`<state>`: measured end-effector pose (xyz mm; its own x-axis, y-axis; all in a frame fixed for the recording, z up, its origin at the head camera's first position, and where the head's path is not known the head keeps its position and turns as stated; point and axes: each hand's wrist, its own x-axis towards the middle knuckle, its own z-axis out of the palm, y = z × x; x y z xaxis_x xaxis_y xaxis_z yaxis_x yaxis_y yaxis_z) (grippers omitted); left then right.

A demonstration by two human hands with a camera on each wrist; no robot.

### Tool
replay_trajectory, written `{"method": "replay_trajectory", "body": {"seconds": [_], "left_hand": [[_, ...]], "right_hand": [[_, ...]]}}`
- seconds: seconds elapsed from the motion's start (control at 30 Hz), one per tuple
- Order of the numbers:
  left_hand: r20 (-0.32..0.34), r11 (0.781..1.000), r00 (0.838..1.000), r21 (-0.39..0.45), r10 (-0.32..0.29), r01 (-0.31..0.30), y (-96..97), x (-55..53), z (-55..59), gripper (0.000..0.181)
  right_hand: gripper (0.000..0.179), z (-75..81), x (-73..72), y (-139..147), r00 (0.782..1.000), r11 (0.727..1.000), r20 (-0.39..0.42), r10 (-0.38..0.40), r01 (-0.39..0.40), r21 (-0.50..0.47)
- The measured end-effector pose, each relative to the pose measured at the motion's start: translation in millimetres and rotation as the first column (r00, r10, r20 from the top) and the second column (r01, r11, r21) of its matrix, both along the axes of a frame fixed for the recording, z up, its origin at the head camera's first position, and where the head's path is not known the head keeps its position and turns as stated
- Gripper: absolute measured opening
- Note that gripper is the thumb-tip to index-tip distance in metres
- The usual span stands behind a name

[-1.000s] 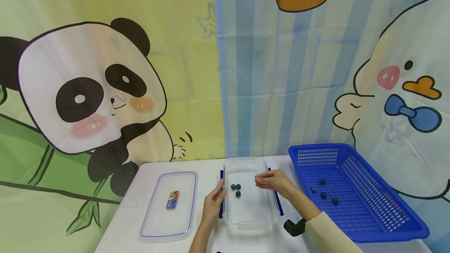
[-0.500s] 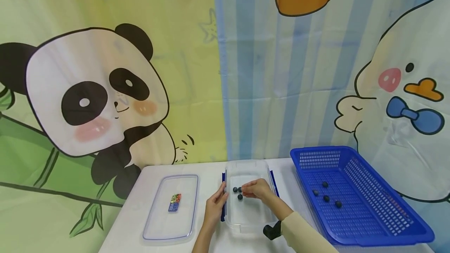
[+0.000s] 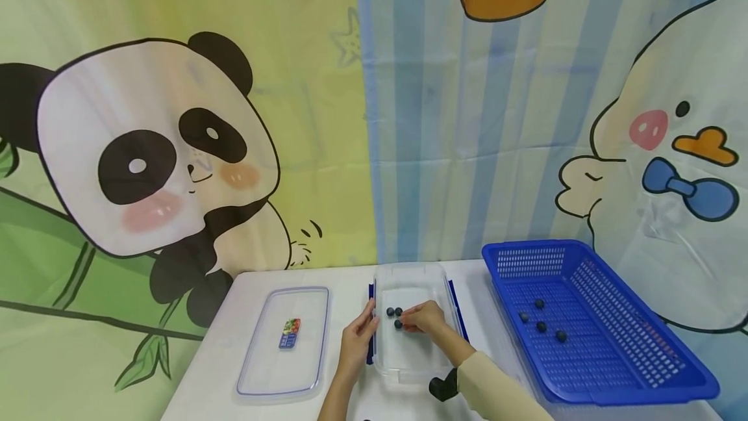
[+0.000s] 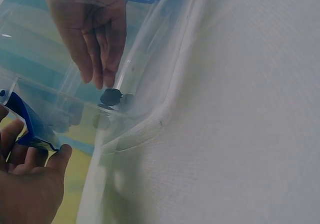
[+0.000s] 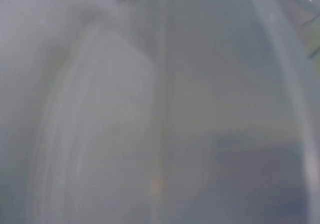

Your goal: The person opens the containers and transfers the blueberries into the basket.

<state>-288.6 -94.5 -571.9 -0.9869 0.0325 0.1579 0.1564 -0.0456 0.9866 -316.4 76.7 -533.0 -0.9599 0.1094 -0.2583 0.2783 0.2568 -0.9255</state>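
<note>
A clear plastic container with blue side latches stands in the middle of the table, holding small dark round fruits that look like blueberries. Two blueberries lie side by side; a third blueberry is just in front, at my right fingertips. My right hand reaches inside, its fingers together in a pinch. In the left wrist view these fingertips meet a dark blueberry, seen through the clear wall; the thumb is hidden. My left hand grips the container's left side, around the blue latch.
A clear lid with a colourful label lies to the left. On the right stands a blue basket with several blueberries. A printed curtain hangs behind the table. The right wrist view is blurred.
My right hand has moved left across the container to the blueberries, then slightly towards the front one. The left hand stays on the container's side.
</note>
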Motion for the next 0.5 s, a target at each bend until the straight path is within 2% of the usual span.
{"method": "replay_trajectory", "body": {"seconds": [0.17,0.37,0.5], "left_hand": [[0.028,1.0,1.0,0.025,-0.007,0.007,0.2,2.2,1.8,0.043],[0.029,0.999,1.0,0.037,-0.01,0.009,0.1,1.2,1.4,0.042],[0.026,0.999,1.0,0.037,-0.008,0.007,-0.3,0.0,1.7,0.042]], "right_hand": [[0.011,-6.9,-3.8,-1.8,0.997,0.997,0.018,-0.071,0.07,0.033],[0.014,-6.6,-5.4,-4.4,0.991,0.991,0.067,-0.118,0.113,0.074],[0.015,-8.8,-6.8,-4.7,0.987,0.991,0.096,-0.127,0.123,0.044]]}}
